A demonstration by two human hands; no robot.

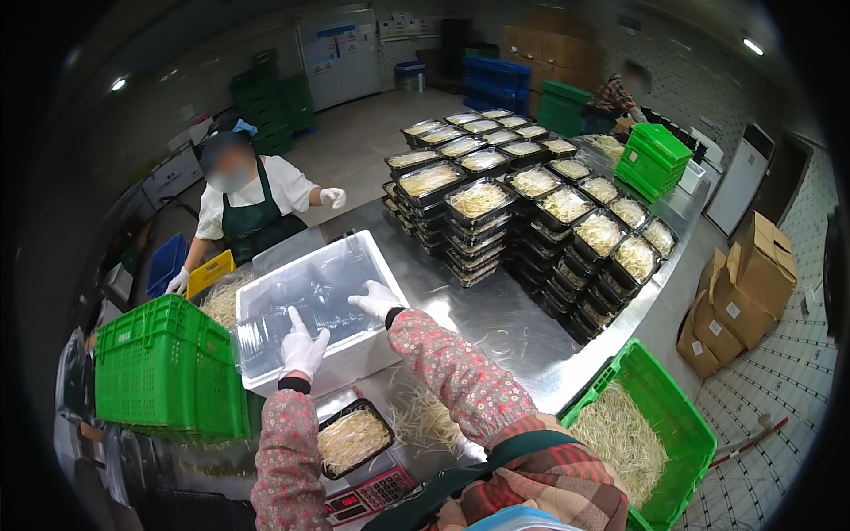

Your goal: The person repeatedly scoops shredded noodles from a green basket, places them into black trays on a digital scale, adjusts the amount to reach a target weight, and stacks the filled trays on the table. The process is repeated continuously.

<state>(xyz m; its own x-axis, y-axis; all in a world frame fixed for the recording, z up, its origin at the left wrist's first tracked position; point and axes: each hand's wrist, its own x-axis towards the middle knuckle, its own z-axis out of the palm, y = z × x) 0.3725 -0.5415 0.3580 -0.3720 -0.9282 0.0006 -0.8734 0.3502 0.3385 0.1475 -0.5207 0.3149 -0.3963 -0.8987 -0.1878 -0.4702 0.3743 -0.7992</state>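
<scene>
My left hand (305, 345), in a white glove, lies with fingers spread at the near edge of a white foam box (328, 376). Over the box's top is clear plastic film or sheeting (305, 288); I cannot tell whether it is loose or stacked. My right hand (377, 300), also gloved, rests on the film near the box's right side, its fingers apart. Neither hand visibly grips anything. Just below the box, a black tray of bean sprouts (354, 438) sits on a red scale (381, 492). Loose sprouts (425, 419) lie beside it.
Stacked black trays of sprouts (478, 200) cover much of the steel table (496, 327). Green crates stand at left (159, 363), lower right (695, 442) and far right (653, 159). A co-worker (252, 199) stands across at left; another person (620, 93) works behind. Cardboard boxes (744, 292) lean at right.
</scene>
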